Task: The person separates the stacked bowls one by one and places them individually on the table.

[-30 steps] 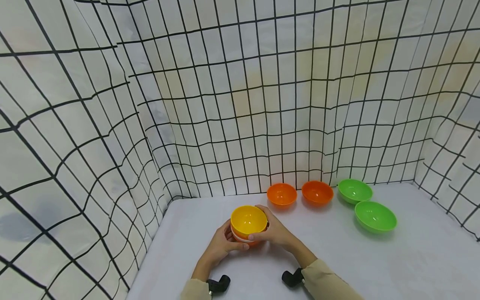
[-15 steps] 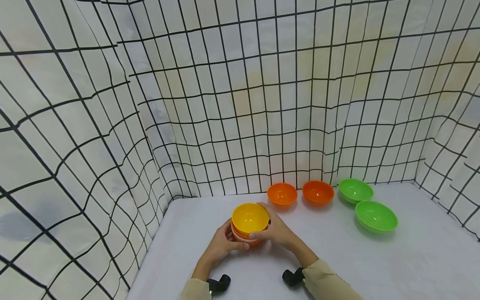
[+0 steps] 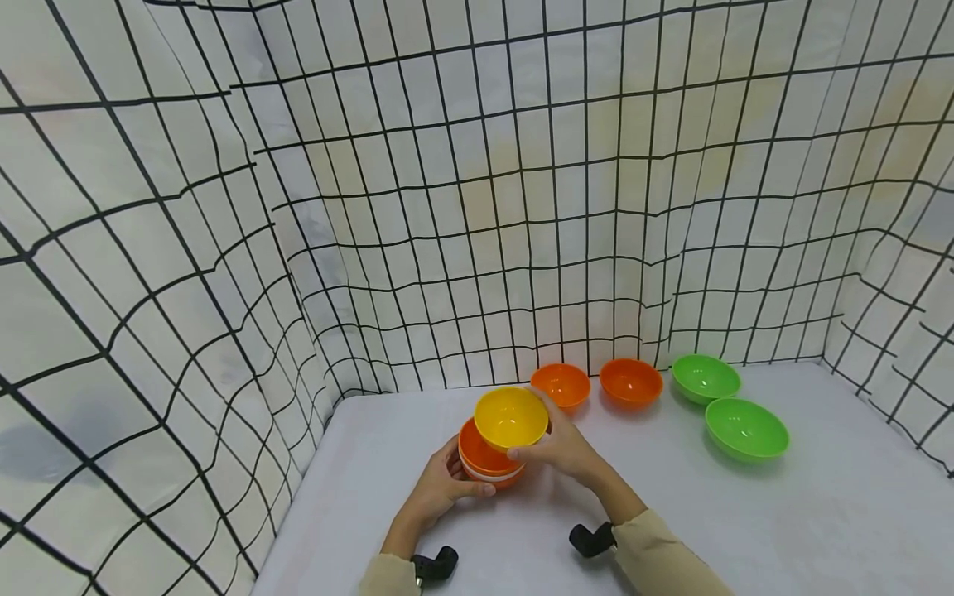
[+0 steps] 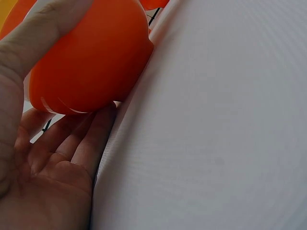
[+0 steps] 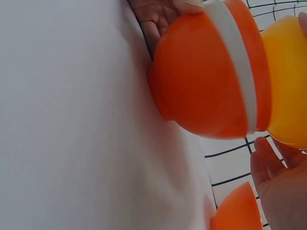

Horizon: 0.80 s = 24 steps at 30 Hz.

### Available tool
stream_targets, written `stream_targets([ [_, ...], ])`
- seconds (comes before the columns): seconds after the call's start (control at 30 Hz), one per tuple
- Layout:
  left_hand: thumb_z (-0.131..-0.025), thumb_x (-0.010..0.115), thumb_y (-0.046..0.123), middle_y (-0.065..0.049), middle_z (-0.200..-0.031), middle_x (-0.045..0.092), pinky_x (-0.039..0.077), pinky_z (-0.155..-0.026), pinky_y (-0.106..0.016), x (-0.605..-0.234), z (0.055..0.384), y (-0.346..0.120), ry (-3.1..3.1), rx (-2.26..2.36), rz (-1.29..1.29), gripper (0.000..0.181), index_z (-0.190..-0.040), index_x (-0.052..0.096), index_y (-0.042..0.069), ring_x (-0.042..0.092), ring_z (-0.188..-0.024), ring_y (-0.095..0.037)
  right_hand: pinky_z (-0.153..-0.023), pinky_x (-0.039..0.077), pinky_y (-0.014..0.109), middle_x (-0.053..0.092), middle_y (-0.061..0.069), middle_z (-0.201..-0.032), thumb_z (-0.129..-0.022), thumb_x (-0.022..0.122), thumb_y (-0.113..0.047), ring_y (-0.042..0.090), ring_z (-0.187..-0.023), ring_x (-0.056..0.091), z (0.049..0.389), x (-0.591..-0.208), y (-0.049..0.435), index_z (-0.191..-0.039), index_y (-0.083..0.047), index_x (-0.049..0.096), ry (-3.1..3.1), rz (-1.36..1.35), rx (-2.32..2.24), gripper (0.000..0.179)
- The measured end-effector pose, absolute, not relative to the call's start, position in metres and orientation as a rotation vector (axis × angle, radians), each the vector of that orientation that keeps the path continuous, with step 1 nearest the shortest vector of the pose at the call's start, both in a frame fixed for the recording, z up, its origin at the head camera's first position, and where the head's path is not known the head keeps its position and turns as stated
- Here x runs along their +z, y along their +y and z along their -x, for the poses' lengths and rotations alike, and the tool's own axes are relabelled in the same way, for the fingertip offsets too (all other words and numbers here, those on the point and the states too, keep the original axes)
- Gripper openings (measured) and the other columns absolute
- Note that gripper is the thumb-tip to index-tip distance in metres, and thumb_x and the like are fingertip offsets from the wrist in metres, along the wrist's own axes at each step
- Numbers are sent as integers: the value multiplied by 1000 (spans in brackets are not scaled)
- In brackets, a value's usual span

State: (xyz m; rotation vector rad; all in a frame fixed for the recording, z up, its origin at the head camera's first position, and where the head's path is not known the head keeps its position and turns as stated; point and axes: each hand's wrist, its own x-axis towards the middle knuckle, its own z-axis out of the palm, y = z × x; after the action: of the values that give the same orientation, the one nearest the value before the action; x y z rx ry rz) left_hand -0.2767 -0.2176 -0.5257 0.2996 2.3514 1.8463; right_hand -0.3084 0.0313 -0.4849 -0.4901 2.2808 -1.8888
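Observation:
A nested stack of orange bowls (image 3: 477, 447) stands on the white table. A white rim (image 5: 235, 52) shows between two orange ones. My left hand (image 3: 441, 487) holds the stack from the left, thumb in front and fingers curving behind; its thumb crosses the orange side (image 4: 100, 57) in the left wrist view. A yellow bowl (image 3: 510, 418) is in my right hand (image 3: 565, 447), gripped by its right side with the thumb near the front. It sits above and right of the stack, upright and partly over the top orange bowl. In the right wrist view its base overlaps the stack's opening.
Two single orange bowls (image 3: 631, 383) stand along the back of the white table (image 3: 633, 530). Two green bowls (image 3: 747, 430) are at the right, one nearer than the other. A white wall with black grid lines (image 3: 462, 248) encloses the back and sides.
My right hand has raised the yellow bowl out of the stack and shifted it right, uncovering the orange bowl beneath. My left hand has stayed on the stack.

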Motion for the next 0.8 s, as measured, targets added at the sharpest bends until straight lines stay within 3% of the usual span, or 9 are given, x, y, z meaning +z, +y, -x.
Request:
stream_targets([
  [0.27, -75, 92, 28, -1, -153, 53, 46, -117, -37, -526, 277, -219, 2329, 1859, -301, 99, -157, 37, 26, 55, -137, -24, -115, 47, 53, 47, 5, -153, -70, 95, -34, 29, -133, 52, 309, -473, 39, -159, -31, 27, 2305, 430, -1903, 112],
  [0.5, -76, 92, 29, -2, -154, 53, 46, -117, -37, -527, 276, -219, 2329, 1858, -310, 99, -158, 37, 25, 55, -137, -24, -113, 50, 50, 45, 5, -154, -72, 94, -33, 30, -132, 52, 312, -469, 48, -161, -26, 24, 2298, 473, -1935, 114],
  [0.8, -76, 92, 29, -3, -154, 52, 45, -118, -40, -527, 277, -219, 2321, 1867, -293, 99, -158, 38, 24, 54, -138, -25, -114, 49, 48, 44, 3, -153, -72, 95, -31, 30, -133, 51, 315, -465, 58, -157, -30, 28, 2314, 499, -1948, 108],
])
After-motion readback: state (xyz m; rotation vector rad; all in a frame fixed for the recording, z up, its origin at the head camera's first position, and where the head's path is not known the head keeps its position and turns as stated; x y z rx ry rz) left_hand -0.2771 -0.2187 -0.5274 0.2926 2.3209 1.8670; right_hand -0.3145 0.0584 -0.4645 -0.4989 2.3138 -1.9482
